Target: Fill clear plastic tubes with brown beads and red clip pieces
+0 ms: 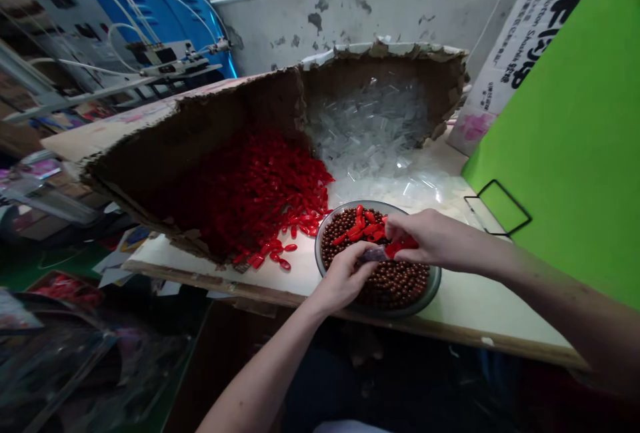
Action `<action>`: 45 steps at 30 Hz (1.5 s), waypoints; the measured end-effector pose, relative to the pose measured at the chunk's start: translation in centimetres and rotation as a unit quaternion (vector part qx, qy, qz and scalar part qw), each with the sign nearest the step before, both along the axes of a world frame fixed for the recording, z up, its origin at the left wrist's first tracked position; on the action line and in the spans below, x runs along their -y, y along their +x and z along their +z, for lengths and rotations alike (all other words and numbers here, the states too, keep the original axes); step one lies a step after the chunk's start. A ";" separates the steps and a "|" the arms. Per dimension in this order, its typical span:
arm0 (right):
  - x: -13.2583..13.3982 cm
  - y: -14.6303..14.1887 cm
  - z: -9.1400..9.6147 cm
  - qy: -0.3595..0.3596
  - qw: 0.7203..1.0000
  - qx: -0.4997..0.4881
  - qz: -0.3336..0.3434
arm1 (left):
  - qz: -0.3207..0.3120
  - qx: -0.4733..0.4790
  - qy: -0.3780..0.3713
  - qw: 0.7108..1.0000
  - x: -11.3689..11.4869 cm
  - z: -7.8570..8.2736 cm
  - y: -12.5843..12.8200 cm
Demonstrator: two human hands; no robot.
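Both forearms (275, 360) extended from the bottom and right edges, placing the hands over the bowl (434, 296) at lower centre. Left hand (345, 276): fingers pinched on a translucent piece (374, 255), its free end directed rightward. Right hand (420, 240): fingers curled closely around a red piece (403, 245), facing that end; contact between the pieces could not be confirmed. Working above the bowl presumably let dropped parts land among the brown beads (400, 283) and loose red pieces (367, 225). On the worktop (500, 286), a divided cardboard box (135, 118) held the red pile (250, 186) left and the clear pile (375, 126) right, apparently keeping them separate and reachable.
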State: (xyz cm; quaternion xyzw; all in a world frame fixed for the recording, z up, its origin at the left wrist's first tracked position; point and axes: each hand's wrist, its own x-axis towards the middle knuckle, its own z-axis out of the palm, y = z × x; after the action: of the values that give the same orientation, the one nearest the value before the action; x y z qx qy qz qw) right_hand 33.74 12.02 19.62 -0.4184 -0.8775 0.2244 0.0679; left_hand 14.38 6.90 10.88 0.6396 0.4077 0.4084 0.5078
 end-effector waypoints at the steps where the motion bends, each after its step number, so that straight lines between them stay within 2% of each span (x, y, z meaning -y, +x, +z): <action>1: -0.1 -0.3 0.2 0.006 1.000 0.020 0.004 | -0.004 -0.007 0.001 1.000 0.0 0.1 0.0; 8: -0.3 -2.9 0.2 0.043 0.993 0.106 0.042 | -0.042 -0.041 0.016 0.998 0.1 0.4 0.5; 10: -0.4 -3.4 0.5 0.026 0.991 0.127 0.045 | -0.048 -0.046 0.017 0.998 0.2 0.5 0.6; 12: -0.8 -3.5 0.9 -0.025 0.991 0.121 0.048 | -0.042 -0.041 0.005 0.998 0.2 0.5 0.6; 14: -1.3 -3.2 1.1 -0.090 0.993 0.063 0.039 | -0.030 -0.010 -0.027 0.999 0.1 0.4 0.4; 16: -1.8 -2.6 0.8 -0.158 0.987 -0.037 0.009 | -0.023 0.042 -0.072 0.996 0.0 0.3 0.2; 20: -1.7 -1.9 -1.2 -0.267 0.926 -0.253 -0.083 | -0.005 0.114 -0.132 0.985 -0.2 0.3 -0.2; 23: -0.8 -1.9 -2.6 -0.269 0.892 -0.339 -0.130 | 0.003 0.121 -0.148 0.981 -0.1 0.6 -0.3; 30: 0.5 -2.2 -3.6 -0.279 0.857 -0.391 -0.187 | 0.017 0.091 -0.119 0.989 0.1 0.6 0.4; 35: 0.6 -2.0 -4.1 -0.283 0.843 -0.412 -0.199 | 0.029 0.079 -0.098 0.992 -0.3 0.5 0.9; 41: -0.3 -1.4 -2.9 -0.302 0.845 -0.409 -0.168 | -0.070 0.137 -0.185 0.970 -1.1 1.3 0.6; 45: -1.2 -1.7 -2.4 -0.303 0.812 -0.473 -0.156 | -0.087 0.171 -0.237 0.952 -1.0 1.1 0.4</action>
State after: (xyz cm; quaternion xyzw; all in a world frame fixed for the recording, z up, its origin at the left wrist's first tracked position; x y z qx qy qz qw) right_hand 32.07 13.20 17.26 -0.3909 -0.5476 0.6354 0.3790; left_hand 14.73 7.92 12.02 0.4543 0.3430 0.3572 0.7405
